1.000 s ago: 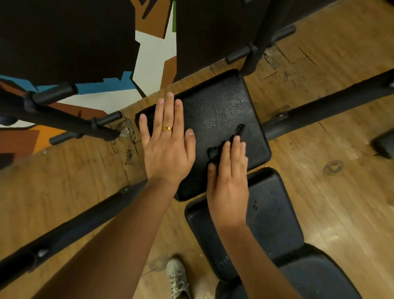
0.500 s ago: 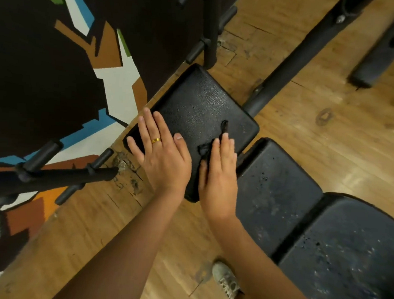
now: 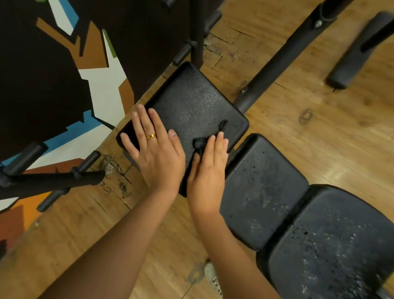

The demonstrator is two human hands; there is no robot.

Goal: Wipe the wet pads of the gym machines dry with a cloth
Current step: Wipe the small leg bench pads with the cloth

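Note:
A black bench has three pads in a row. On the far pad [image 3: 192,102] my left hand [image 3: 155,151], wearing a gold ring, lies flat with straight fingers over its left edge. My right hand [image 3: 210,166] presses a small dark cloth [image 3: 201,143] onto the same pad with straight fingers; a strip of the cloth sticks out beyond the fingertips. The middle pad [image 3: 262,191] and the near pad [image 3: 333,250] show water droplets and speckles.
Black frame tubes [image 3: 284,59] run across the wooden floor [image 3: 333,126], and a bar with pegs [image 3: 47,181] juts in at the left. A painted wall [image 3: 45,68] stands at the left. A padded foot [image 3: 351,59] lies at the upper right. A shoe [image 3: 212,279] shows below.
The view has swung right, so the middle and near pads are now in sight. Both hands have stayed flat on the far pad, with the right hand and cloth sliding slightly towards its near edge.

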